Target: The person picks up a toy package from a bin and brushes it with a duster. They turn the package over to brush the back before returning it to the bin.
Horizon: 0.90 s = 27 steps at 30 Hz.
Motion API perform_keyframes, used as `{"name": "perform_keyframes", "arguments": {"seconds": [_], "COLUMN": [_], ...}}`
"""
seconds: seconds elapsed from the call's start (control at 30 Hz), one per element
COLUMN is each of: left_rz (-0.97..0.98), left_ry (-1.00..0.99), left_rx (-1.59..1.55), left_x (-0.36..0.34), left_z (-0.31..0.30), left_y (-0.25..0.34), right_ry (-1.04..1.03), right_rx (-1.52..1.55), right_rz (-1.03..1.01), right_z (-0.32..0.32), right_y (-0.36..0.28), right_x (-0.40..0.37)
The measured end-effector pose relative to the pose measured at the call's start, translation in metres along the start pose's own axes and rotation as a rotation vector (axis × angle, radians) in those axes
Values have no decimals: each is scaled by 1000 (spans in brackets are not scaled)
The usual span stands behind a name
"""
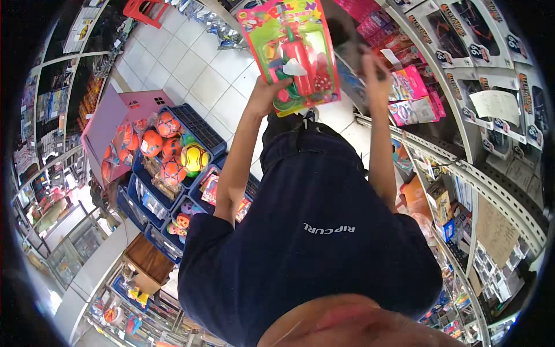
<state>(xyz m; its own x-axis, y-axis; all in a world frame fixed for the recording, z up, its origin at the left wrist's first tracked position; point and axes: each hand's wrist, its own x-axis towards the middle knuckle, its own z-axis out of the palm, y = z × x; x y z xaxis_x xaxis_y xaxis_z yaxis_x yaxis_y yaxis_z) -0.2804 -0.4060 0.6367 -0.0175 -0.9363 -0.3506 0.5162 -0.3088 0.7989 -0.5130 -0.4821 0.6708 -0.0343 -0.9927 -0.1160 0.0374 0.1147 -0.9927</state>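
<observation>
Head view: on your left, a pink house-shaped box (107, 118) stands beside blue plastic crates (137, 173), heaped partly with orange balls (168, 124) and a yellow ball (195, 157); nearer sits a brown wooden box (148, 259). Far centre, your left hand (266, 94) grips the lower left corner of a balloon-party blister pack (293, 63), which encloses a red cylinder (306, 81). Your right hand (376, 78), blurred, is near pink packets (413, 84); you cannot tell its finger spread.
</observation>
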Motion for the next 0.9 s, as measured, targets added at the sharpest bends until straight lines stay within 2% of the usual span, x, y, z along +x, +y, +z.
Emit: {"name": "perform_keyframes", "arguments": {"seconds": [0.03, 0.07, 0.13, 0.17, 0.23, 0.27, 0.33, 0.37, 0.4, 0.47, 0.53, 0.6, 0.63, 0.67, 0.73, 0.77, 0.8, 0.87, 0.9], "left_rz": [72, 140, 169, 215, 286, 292, 315, 358, 354, 363, 353, 352, 357, 366, 393, 429, 435, 379, 364], "left_ry": [66, 135, 208, 219, 229, 227, 259, 266, 259, 275, 276, 280, 286, 289, 295, 305, 306, 311, 296], "left_rx": [184, 370, 412, 436, 539, 538, 548, 551, 553, 609, 592, 574, 611, 647, 614, 581, 579, 601, 564], "left_x": [-2, -5, -9, -8, -7, -5, 0, 1, -1, 0, -2, 2, 2, 3, -1, 0, 4, 4, 5], "left_z": [-3, -7, -8, -8, -1, -3, -7, -9, -9, -10, -13, -18, -22, -26, -21, -19, -22, -33, -34], "left_y": [2, 4, 1, -3, 2, -3, -12, -17, -19, -21, -27, -30, -32, -34, -32, -29, -30, -36, -34], "right_ry": [72, 86, -71, -70, 17, 18, -39, -214, -206, 70, 51, -375, -274, -268, -8, -102, -105, -428, -350], "right_rx": [0, 83, 429, 433, -279, -279, 78, 355, 355, -121, -142, 208, 276, 276, -145, -84, -84, 343, 289], "right_rz": [-85, -86, -47, -49, -266, -272, -67, 20, 21, -191, -247, -69, -27, -27, -225, -223, -228, -31, -20], "right_z": [-6, -11, -25, -27, -28, -27, -16, -14, -8, 4, 8, 7, 13, 15, 18, 11, 13, 14, 13], "right_y": [-12, -30, -32, -32, -35, -35, -41, -45, -49, -55, -56, -57, -59, -62, -61, -48, -52, -56, -50], "right_x": [-7, -14, -16, -15, -10, -9, -10, -13, -15, -11, -6, -3, -7, -6, 2, 12, 11, -3, -2]}}
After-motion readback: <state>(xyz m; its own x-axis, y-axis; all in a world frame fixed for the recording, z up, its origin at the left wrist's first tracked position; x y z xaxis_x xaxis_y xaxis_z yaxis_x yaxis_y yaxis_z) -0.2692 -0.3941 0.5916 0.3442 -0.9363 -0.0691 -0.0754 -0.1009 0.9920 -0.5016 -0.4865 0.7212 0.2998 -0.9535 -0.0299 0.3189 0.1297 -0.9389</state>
